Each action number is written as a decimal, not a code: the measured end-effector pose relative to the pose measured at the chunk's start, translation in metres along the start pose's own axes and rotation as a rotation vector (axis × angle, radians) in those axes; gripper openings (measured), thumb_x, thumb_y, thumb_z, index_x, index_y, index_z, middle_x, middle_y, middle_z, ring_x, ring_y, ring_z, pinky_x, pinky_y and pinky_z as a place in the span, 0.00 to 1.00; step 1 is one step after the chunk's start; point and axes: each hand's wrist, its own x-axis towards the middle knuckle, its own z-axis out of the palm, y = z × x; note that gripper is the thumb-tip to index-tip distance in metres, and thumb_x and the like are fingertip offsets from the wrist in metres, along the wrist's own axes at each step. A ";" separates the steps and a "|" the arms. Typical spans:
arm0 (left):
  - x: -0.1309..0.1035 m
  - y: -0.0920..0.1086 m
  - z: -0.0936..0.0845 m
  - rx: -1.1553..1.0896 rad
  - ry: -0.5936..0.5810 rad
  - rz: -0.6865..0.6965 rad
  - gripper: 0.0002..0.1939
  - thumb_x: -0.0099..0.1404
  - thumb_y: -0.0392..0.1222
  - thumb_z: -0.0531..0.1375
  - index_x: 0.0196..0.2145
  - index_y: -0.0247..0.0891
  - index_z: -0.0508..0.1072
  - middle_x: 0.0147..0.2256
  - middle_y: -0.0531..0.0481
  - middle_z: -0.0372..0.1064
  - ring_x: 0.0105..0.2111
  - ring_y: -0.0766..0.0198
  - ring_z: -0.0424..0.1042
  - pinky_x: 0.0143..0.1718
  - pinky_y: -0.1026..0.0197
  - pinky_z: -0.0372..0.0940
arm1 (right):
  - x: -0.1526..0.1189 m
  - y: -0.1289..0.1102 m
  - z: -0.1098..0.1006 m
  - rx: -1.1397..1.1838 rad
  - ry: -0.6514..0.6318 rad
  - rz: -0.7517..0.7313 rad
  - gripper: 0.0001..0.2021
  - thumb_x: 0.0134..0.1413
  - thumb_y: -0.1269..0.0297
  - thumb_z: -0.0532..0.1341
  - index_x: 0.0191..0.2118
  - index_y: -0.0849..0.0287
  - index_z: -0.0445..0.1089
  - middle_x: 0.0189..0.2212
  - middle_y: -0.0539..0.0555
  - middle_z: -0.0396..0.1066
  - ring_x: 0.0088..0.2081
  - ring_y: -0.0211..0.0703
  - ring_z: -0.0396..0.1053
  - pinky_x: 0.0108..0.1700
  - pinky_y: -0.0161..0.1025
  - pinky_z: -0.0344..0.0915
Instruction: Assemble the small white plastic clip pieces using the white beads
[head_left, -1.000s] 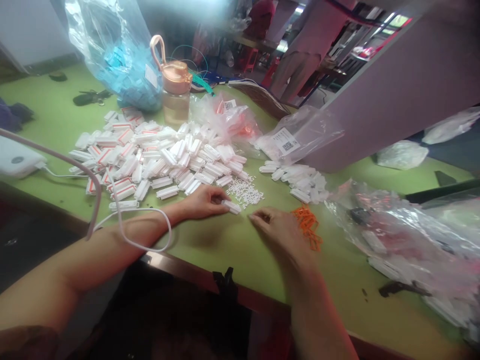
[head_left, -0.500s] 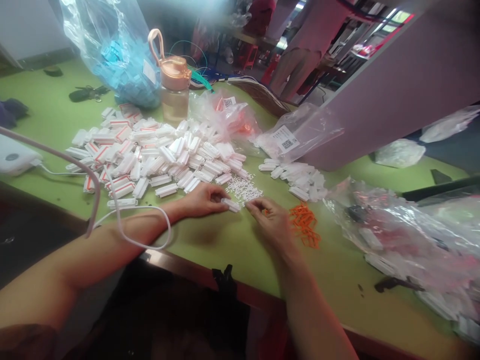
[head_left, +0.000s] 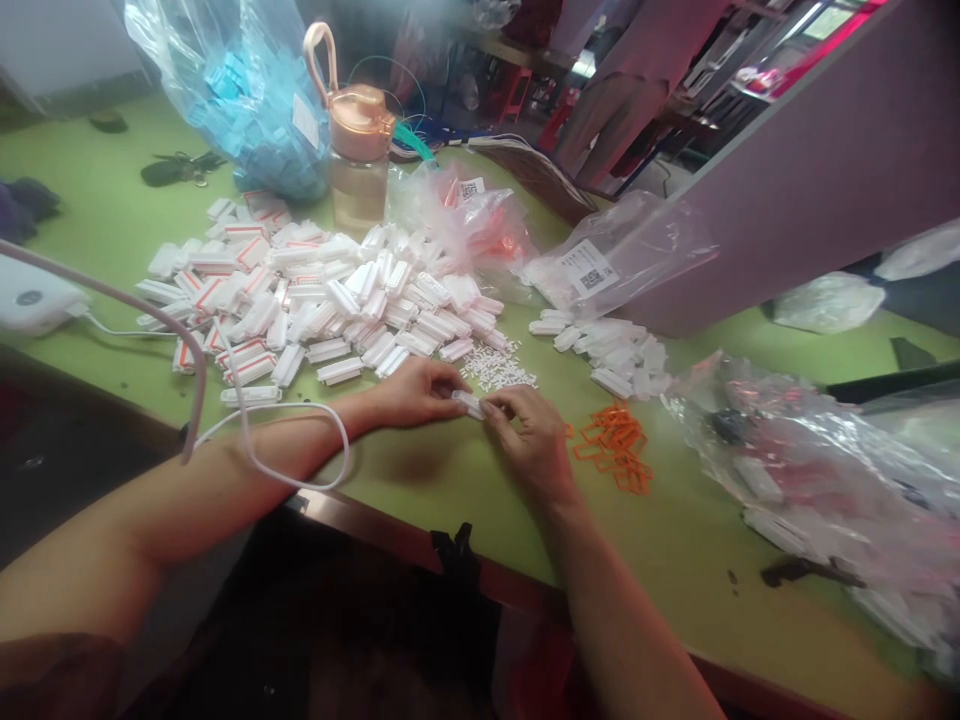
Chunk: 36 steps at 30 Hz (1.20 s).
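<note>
A small white plastic case (head_left: 466,403) is pinched by its left end in my left hand (head_left: 418,392). My right hand (head_left: 527,432) is closed with thumb and fingertips at the case's right end; whether a small piece sits between them is hidden. Just beyond the hands lies a scatter of tiny white pegs (head_left: 501,366). A large heap of white plastic cases (head_left: 330,290), some with orange-red edges, spreads behind my left hand. Thin orange rectangular frames (head_left: 616,445) lie to the right of my right hand, and a smaller pile of translucent white pieces (head_left: 619,355) is behind them.
A drink bottle (head_left: 360,160) stands behind the heap beside a bag of blue parts (head_left: 259,130). Clear plastic bags (head_left: 817,460) cover the right side. A white cable (head_left: 341,455) loops over my left forearm. A grey partition (head_left: 757,190) rises at the back right; a person's legs (head_left: 611,120) show beyond.
My right hand has moved left and up to the white case, closing the small gap between them. The left hand still holds the case. The whole view has shifted slightly.
</note>
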 end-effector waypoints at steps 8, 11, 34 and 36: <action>0.000 0.000 0.001 -0.033 0.001 0.019 0.15 0.54 0.43 0.67 0.37 0.30 0.76 0.28 0.50 0.74 0.27 0.72 0.67 0.29 0.67 0.62 | -0.003 -0.008 0.001 -0.393 0.069 -0.222 0.08 0.64 0.64 0.56 0.36 0.54 0.73 0.32 0.51 0.76 0.35 0.41 0.67 0.38 0.43 0.50; 0.000 0.001 0.001 -0.035 0.002 0.020 0.14 0.54 0.42 0.66 0.36 0.30 0.76 0.28 0.50 0.73 0.27 0.72 0.66 0.29 0.67 0.62 | -0.004 -0.011 0.001 -0.425 0.084 -0.238 0.10 0.65 0.65 0.55 0.35 0.55 0.73 0.31 0.51 0.76 0.34 0.41 0.66 0.36 0.43 0.48; -0.002 0.002 -0.003 0.062 -0.041 0.022 0.14 0.56 0.42 0.64 0.39 0.32 0.77 0.31 0.49 0.75 0.29 0.71 0.68 0.31 0.67 0.61 | -0.003 0.012 -0.014 -0.043 -0.089 0.332 0.10 0.57 0.58 0.58 0.32 0.56 0.75 0.36 0.55 0.76 0.34 0.44 0.69 0.38 0.41 0.60; -0.002 0.001 -0.003 0.060 -0.045 0.019 0.14 0.56 0.43 0.64 0.39 0.32 0.77 0.31 0.49 0.75 0.28 0.71 0.67 0.30 0.67 0.60 | -0.003 0.012 -0.013 -0.065 -0.108 0.321 0.09 0.55 0.57 0.60 0.32 0.56 0.74 0.36 0.54 0.76 0.34 0.44 0.69 0.38 0.42 0.60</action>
